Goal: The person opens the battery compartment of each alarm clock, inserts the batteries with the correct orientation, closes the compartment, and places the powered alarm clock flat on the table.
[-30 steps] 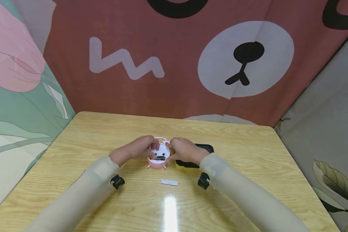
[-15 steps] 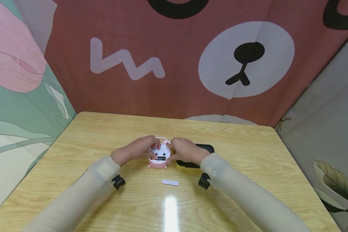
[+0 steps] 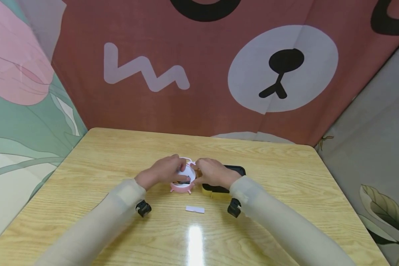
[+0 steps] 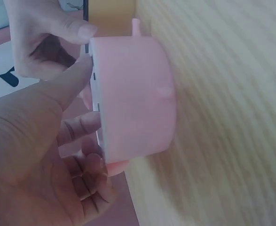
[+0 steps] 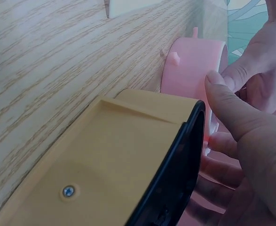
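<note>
A pink alarm clock (image 3: 182, 188) lies on its face, its white back up. Its battery compartment (image 3: 186, 181) is uncovered, with a dark battery in it. My left hand (image 3: 164, 170) is over the back: its thumb stretches across the battery, and the index fingertip touches the white plate in the left wrist view. There the other fingers curl near the rim. My right hand (image 3: 214, 173) grips the clock's right side between thumb and fingers, seen in the right wrist view. A small white battery cover (image 3: 195, 209) lies on the table in front of the clock.
A yellow box with a black top (image 3: 216, 190) stands right beside the clock, partly under my right hand. The wooden table (image 3: 269, 221) ends at a printed brown curtain (image 3: 199, 111) at the back.
My left hand has shifted to the right over the clock's back, and its thumb now reaches farther across the battery. The right hand and the clock stay in place.
</note>
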Available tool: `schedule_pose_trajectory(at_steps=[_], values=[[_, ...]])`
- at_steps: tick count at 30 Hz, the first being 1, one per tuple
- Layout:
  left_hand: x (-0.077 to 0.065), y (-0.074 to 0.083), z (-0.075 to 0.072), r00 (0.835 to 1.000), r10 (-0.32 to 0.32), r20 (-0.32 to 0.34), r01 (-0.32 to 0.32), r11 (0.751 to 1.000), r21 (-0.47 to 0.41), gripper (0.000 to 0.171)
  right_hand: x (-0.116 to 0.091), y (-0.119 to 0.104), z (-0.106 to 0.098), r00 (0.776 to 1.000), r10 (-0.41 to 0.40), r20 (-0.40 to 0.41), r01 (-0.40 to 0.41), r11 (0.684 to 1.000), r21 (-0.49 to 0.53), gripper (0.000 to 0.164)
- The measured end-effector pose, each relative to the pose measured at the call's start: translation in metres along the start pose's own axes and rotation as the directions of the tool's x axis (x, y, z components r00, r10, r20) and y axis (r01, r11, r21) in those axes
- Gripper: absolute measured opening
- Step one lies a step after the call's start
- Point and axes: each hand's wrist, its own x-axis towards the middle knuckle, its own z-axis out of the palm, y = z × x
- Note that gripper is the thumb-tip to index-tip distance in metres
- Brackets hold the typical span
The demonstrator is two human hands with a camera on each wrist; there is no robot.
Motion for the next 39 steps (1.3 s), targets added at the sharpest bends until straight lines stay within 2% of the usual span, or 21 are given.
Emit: schedule_pose_trajectory(at_steps=[7,11,23,30,34,39], values=[[0.004,0.007,-0.002,1.000,0.001,0.009,-0.001,1.000,0.001,0.043,0.000,0.003,-0.001,1.000,-0.011,0.011,0.010,1.000,0.023,0.038],[0.004,0.011,-0.003,1.000,-0.014,0.017,0.015,1.000,-0.014,0.043,0.000,0.005,-0.002,0.999,-0.007,0.034,0.005,0.999,0.053,0.053],[0.011,0.015,-0.007,0.992,-0.068,0.104,0.072,0.997,-0.033,0.043,0.001,0.005,-0.001,0.998,-0.026,0.060,0.022,0.997,0.067,0.070],[0.014,0.020,-0.011,0.986,-0.093,0.136,0.099,0.994,-0.036,0.041,0.001,0.006,-0.001,0.998,-0.029,0.056,0.026,0.998,0.057,0.064],[0.015,0.022,-0.012,0.987,-0.083,0.139,0.087,0.996,-0.022,0.041,0.000,0.006,-0.001,0.998,-0.023,0.055,0.019,0.998,0.063,0.069],[0.016,0.021,-0.011,0.988,-0.071,0.140,0.073,0.997,-0.011,0.041,0.000,0.005,-0.001,0.998,-0.032,0.051,0.029,0.998,0.056,0.067]])
